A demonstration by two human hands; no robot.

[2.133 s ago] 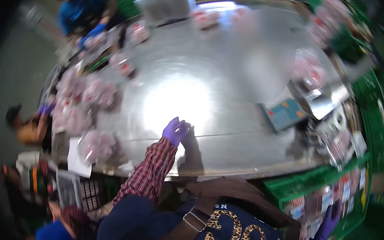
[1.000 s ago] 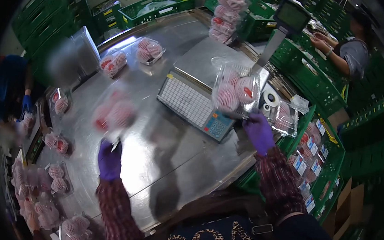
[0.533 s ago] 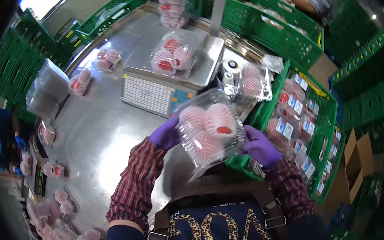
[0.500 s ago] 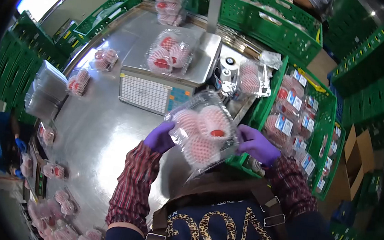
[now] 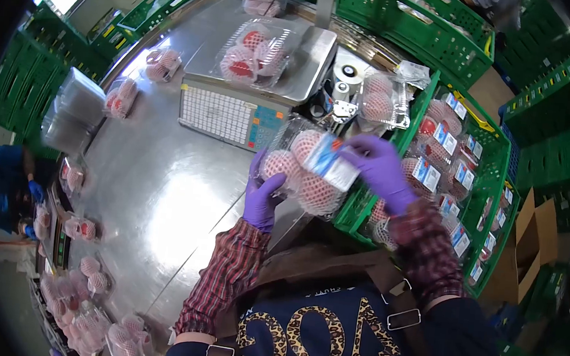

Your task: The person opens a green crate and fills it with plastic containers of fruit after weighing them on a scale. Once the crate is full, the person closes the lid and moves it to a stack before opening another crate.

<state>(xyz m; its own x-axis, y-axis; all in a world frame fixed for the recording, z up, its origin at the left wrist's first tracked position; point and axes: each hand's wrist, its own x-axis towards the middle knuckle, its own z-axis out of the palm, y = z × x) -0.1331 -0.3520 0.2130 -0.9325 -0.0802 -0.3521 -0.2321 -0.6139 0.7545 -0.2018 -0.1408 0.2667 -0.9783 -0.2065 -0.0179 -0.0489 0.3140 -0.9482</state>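
My left hand (image 5: 261, 198), in a purple glove, grips the left side of a clear plastic clamshell pack (image 5: 318, 193) of red fruit wrapped in pink foam nets. Over its upper right part lies a white and blue label (image 5: 331, 162). My right hand (image 5: 382, 170), gloved the same way, pinches the label's upper right edge against the lid. Just behind the pack stands a weighing scale (image 5: 219, 111) with a keypad. Another clamshell pack (image 5: 254, 55) of netted fruit rests on the scale's plate.
A green crate (image 5: 432, 96) of labelled packs stands to the right, with a cardboard box (image 5: 530, 236) beyond. Label rolls (image 5: 348, 71) sit by the scale. Stacked empty clamshells (image 5: 75, 113) and more fruit packs line the steel table's (image 5: 140, 185) left side. A co-worker's blue-gloved hand (image 5: 35, 190) shows far left.
A label now lies on the held pack, under my right fingers. My right hand has moved up from the pack's side onto its top, and my left thumb now rests over its left edge.
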